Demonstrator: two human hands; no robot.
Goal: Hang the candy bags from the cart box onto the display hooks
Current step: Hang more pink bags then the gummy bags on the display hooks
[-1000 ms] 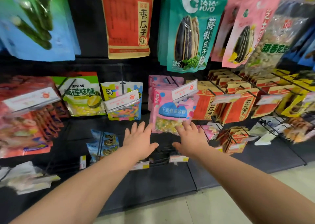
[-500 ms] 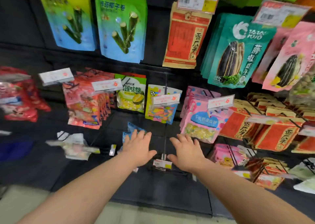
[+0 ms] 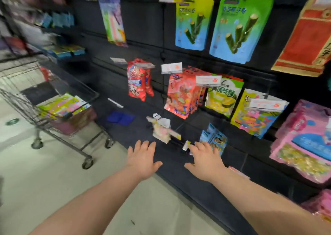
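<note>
Matte black display wall carries glossy candy bags; left hand and right hand hover splayed flat, gripping nothing.

**Surface and material listing**

Cart: bare grey metal wire.
Candy bags: glossy printed plastic film.
Box: matt, looks like cardboard.
Display wall: matt black panel.
Floor: smooth, pale, slight sheen.

Open floor between hands and cart
</note>
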